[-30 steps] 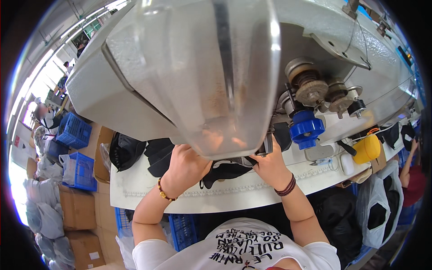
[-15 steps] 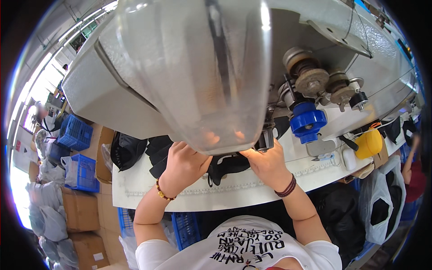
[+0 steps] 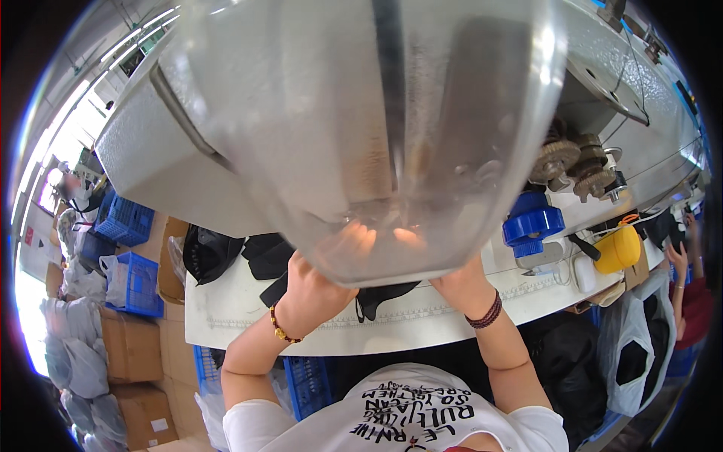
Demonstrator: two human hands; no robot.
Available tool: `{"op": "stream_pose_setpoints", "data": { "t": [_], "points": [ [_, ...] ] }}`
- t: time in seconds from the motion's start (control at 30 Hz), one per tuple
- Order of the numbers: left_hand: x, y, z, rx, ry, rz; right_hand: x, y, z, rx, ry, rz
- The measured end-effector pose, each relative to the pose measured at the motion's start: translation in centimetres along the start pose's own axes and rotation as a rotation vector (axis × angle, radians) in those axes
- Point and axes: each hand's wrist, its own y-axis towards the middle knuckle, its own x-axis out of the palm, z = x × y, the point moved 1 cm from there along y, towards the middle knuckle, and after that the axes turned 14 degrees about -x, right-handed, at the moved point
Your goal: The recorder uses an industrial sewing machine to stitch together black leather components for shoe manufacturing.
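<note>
A sewing machine head (image 3: 196,158) with a large clear plastic guard (image 3: 422,151) rises over the white table. Behind the guard's lower edge, a black fabric piece (image 3: 385,296) spans between my hands. My left hand (image 3: 320,290) is closed on the fabric's left side, the wrist wearing a beaded bracelet. From the other side my right hand (image 3: 461,288) grips it, a dark braided bracelet at the wrist. My fingertips show through the guard only as blurred shapes. More black fabric pieces (image 3: 265,258) lie beside my left hand.
A black moulded item (image 3: 209,255) rests at the table's left. On the right are a blue knob (image 3: 532,226) and a yellow container (image 3: 617,250). Blue crates (image 3: 135,282) and cardboard boxes (image 3: 132,346) stand left on the floor. Another person's hand (image 3: 678,264) appears far right.
The view has shifted, so the guard covers more of the picture. My hands and the black fabric sit slightly lower. The other person's hand at far right has come further into view.
</note>
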Motion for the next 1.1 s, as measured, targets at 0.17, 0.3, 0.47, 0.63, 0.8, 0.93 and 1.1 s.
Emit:
{"op": "stream_pose_setpoints", "data": {
  "t": [0.17,0.3,0.47,0.63,0.8,0.93,1.1],
  "points": [
    [0.2,0.3,0.5,-0.019,0.029,0.019,0.4,-0.4,1.2,-0.022,0.006,0.007],
    [0.3,0.4,1.2,-0.017,0.075,0.038,0.4,-0.5,1.9,0.088,0.171,-0.002],
    [0.9,0.3,2.5,-0.116,0.136,0.079,0.2,-0.7,3.3,0.163,0.318,0.057],
    [2.1,0.7,4.7,-0.2,0.205,0.204,0.9,-1.3,5.2,0.097,0.282,0.116],
    [0.8,0.7,3.6,-0.262,0.064,0.003,-1.5,0.4,1.4,0.357,0.351,-0.04],
    [-2.1,-0.8,2.1,-0.157,-0.103,-0.331,-2.6,-0.9,-0.9,0.005,0.119,0.126],
    [1.5,-3.9,-0.4,-0.02,0.007,-0.253,0.5,-1.9,-4.0,0.42,0.633,0.093]
  ]
}}
